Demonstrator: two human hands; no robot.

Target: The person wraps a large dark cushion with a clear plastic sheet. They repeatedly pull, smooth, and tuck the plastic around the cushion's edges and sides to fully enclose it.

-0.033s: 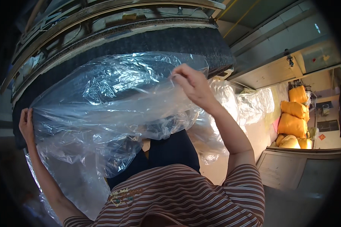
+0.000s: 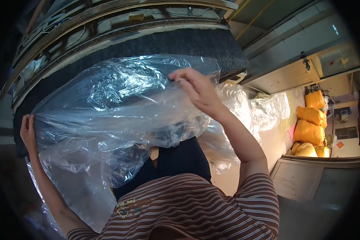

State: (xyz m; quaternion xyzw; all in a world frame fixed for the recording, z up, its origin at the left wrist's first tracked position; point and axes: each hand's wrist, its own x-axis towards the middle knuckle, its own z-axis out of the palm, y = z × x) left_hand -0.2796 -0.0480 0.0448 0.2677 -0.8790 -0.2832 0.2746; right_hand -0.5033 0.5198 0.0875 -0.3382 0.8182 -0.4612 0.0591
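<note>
A large sheet of thin, clear plastic film [image 2: 120, 116] lies crumpled over the dark work surface [image 2: 180, 44] and hangs down its near side toward my legs. At the far left, my left hand [image 2: 28, 130] pinches a corner of the film, drawing folds out from the fingers. My right hand [image 2: 200, 90] is over the right part of the film with its thumb and fingers apart. Nothing shows between those fingers, and I cannot tell whether the fingertips touch the film. Bright glints cover the wrinkled middle of the sheet.
Behind the work surface runs a long wooden rail [image 2: 120, 11]. More bunched clear plastic [image 2: 268, 112] lies to the right, past my right forearm. Further right, several full orange sacks [image 2: 310, 130] are stacked near a pale wooden panel [image 2: 286, 78].
My right hand has let go of the film it was pinching and moved slightly left, its fingers now spread. My left hand has stayed in place.
</note>
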